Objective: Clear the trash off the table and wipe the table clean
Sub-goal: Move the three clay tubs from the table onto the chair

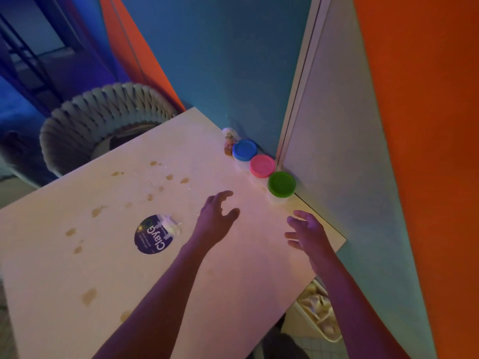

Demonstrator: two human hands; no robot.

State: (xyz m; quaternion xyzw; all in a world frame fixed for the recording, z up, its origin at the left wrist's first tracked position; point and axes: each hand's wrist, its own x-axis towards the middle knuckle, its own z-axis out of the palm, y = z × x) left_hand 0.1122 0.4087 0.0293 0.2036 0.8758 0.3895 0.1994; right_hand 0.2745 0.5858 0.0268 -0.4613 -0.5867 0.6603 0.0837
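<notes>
We see one pale table [233, 294] filling most of the view, its far edge running against a blue wall [220, 60] at twelve o'clock and its right edge meeting a grey panel [350, 151] at two o'clock. One woven basket [103, 120] stands off the table's far-left corner at ten o'clock, and one white bin [318, 314] shows below the table's near-right edge at five o'clock. On the tabletop we count roughly a dozen brownish stains [98, 211], scattered from the centre out toward eight o'clock. One round dark label [153, 235] printed "Clay" lies left of centre, with one crumpled white scrap [172, 225] touching its upper right edge. Along the far-right edge, at one o'clock, three tubs stand in a row, touching or nearly so: a blue lid [245, 149], a pink lid [262, 165] and a green lid [281, 184]. One small figurine [229, 141] stands just beyond the blue one. Two bare hands reach over the table: our left hand [217, 218] is at the centre, fingers spread wide and holding nothing, and our right hand [308, 231] is near the right edge at three o'clock, fingers loosely spread, also holding nothing. The stretch of tabletop between the hands and the green tub is bare, as is the near half around the forearms.
</notes>
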